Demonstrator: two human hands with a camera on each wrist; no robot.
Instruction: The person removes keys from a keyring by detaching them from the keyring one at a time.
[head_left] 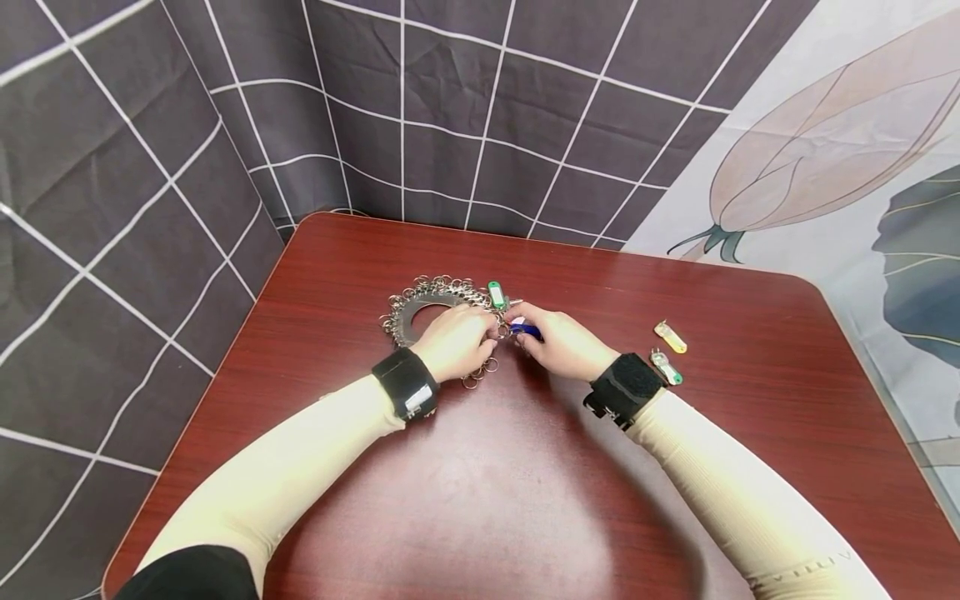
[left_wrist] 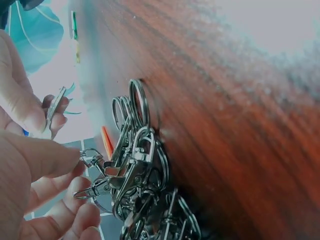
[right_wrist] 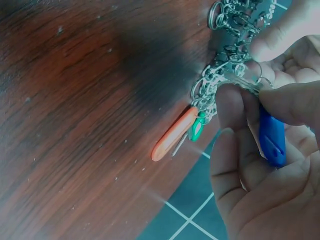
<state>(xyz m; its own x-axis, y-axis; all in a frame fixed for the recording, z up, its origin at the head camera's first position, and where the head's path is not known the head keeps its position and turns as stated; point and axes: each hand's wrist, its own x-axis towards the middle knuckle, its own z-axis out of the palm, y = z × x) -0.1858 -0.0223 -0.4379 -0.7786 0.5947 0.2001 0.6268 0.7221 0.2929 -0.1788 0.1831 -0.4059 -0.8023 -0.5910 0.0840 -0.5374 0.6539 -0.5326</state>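
My right hand [head_left: 562, 340] pinches the blue key tag [right_wrist: 271, 141] between thumb and forefinger, its ring at the fingertips. Just beyond them, my left hand [head_left: 453, 340] pinches a snap clasp [left_wrist: 92, 159] from the ring cluster [head_left: 427, 293] on the surface [head_left: 525, 500]. I'd steady that clasp and keep neighbouring rings clear.
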